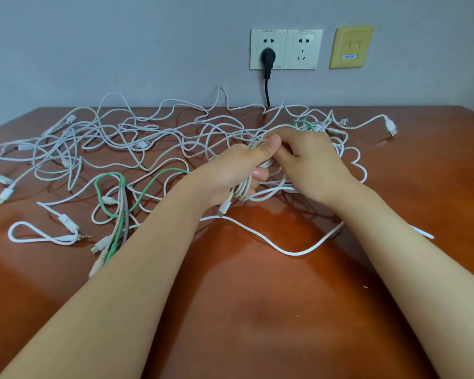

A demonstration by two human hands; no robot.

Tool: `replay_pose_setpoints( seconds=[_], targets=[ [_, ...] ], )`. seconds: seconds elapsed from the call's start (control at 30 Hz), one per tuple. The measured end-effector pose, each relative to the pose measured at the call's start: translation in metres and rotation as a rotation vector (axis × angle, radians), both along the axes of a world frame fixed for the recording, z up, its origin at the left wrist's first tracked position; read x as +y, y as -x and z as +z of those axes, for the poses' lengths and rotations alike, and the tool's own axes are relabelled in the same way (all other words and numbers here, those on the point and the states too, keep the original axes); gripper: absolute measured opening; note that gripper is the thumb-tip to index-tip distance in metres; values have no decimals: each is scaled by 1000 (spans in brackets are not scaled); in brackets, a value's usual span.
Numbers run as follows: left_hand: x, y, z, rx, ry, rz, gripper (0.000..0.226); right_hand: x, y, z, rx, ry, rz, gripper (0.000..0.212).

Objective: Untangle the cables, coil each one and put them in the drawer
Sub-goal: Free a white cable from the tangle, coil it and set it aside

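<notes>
Inside left hand (238,173): white cable coil (245,188).

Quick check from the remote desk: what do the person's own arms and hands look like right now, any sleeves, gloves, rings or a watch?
Both forearms are bare up to the frame edge, with no sleeves in view. The left hand and the right hand wear no gloves. No ring, watch or wristband shows on the visible fingers and wrists. Nails that show are short and unpainted.
</notes>
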State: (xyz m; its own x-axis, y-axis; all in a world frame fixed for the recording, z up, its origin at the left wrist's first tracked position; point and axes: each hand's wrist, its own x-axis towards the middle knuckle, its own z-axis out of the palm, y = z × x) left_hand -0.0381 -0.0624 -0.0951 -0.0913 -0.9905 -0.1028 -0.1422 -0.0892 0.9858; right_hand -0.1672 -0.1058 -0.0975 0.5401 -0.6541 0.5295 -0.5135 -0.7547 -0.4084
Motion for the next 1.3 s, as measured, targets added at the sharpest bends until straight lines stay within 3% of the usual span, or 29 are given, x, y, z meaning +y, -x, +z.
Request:
replay_pose_setpoints(
  seconds=[0.17, 0.33, 0.5, 0.73, 0.87, 1.0, 1.1, 1.17, 1.3],
  targets=[
    [-1, 1, 2, 129, 31, 73, 30, 0, 0, 0, -171, -105, 49, 22],
    [-2, -14, 15, 298, 70, 318, 35, 2, 2, -1, -207, -203, 95, 11],
    [-3, -27, 12, -240, 249, 515, 36, 4, -3, -4, 21, -94, 110, 12],
    [-2, -3, 7, -488, 188, 431, 55, 10, -7, -1, -176, -146, 193, 11],
    [-5, 6, 3, -211, 113, 365, 71, 14, -8, 3, -319, -279, 202, 8],
    [-6, 6, -5, -145, 124, 184, 71, 6, -6, -1, -172, -173, -9, 23],
    [-2, 4, -4, -296, 88, 90, 62, -2, -1, -2, -96, -152, -93, 21],
    [0, 2, -2, -343, 84, 85, 43, -5, 2, -2, -41, -142, -112, 22],
    [0, -1, 0, -282, 107, 47, 34, -7, 3, -3, 8, -160, -35, 24]
  ],
)
